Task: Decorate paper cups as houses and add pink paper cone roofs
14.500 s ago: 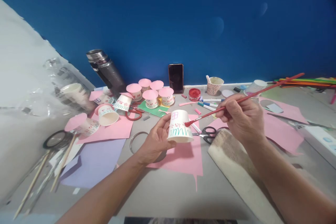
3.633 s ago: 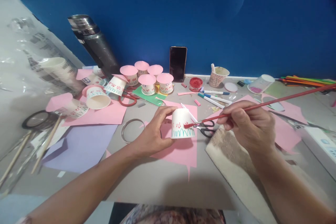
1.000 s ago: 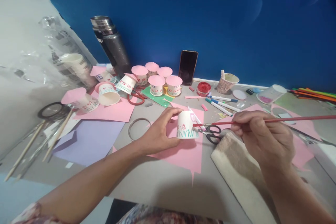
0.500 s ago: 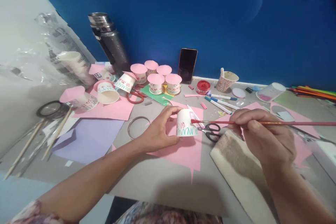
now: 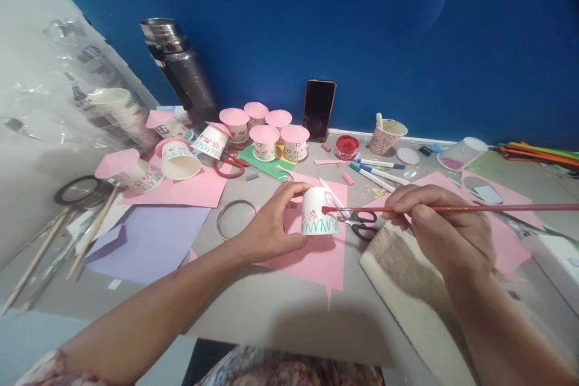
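Observation:
An upside-down white paper cup (image 5: 316, 226) is gripped at its left side between the thumb and fingers of my left hand (image 5: 275, 223). Green zigzag strokes run along its rim, with red dabs above them and a purple window drawn near the top right. My right hand (image 5: 443, 223) pinches a thin red paintbrush (image 5: 470, 209) held level. Its red-loaded tip meets the cup's wall, just right of the red dabs. Beneath the cup lies a pink paper sheet (image 5: 316, 265), and black-handled scissors (image 5: 362, 226) rest just right of it.
Several decorated cups with pink cone roofs (image 5: 265, 136) stand behind. An open red paint jar (image 5: 347, 146), markers (image 5: 375, 175) and a patterned cup (image 5: 387, 136) are at back right. A cloth (image 5: 402, 289) lies under my right arm. A flask (image 5: 181, 66) and a phone (image 5: 319, 110) stand at the back.
The brush tip has shifted slightly left onto the cup's wall, and my right hand has moved left with it. The whole view has shifted a little; my left hand keeps its hold.

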Available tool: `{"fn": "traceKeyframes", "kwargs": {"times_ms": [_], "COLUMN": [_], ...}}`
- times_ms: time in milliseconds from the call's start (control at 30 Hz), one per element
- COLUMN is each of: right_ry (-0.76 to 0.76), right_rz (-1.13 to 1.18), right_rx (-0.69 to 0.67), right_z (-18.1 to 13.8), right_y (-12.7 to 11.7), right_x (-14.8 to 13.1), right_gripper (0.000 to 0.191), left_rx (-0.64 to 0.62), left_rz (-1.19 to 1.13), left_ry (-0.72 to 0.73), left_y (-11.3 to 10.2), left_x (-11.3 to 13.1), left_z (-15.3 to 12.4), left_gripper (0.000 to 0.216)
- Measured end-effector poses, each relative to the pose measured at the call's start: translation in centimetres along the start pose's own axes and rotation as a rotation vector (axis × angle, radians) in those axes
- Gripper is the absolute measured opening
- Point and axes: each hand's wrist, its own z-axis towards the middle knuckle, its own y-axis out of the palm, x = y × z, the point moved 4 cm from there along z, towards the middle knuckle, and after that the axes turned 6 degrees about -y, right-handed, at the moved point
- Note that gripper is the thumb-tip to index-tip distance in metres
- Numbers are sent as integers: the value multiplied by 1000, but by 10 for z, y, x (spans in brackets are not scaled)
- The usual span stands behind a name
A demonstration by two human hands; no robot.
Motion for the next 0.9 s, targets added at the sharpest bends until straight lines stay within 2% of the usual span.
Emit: {"fn": "traceKeyframes", "kwargs": {"times_ms": [200,367,533,733,900], "right_ry": [-7,-13,9,-11,13], "right_rz": [-24,-12,-32,9,-7], "right_rx": [-27,10,-13,43,26], "right_z": [1,1,1,1,0], "right_y": [1,1,1,-5,-3], "right_x": [0,0,0,1,2], "right_gripper": [17,16,18,16,16], "left_rx": [-8,-10,-13,-17,-27], "left_rz": [9,9,13,9,0], "left_ry": [1,-7,4,-8,0], "left_y": [0,1,1,1,1], "left_x": [1,0,0,-2,0], "left_z": [0,-1,-1,-1,-1], "left_gripper": [72,72,71,74,73]}}
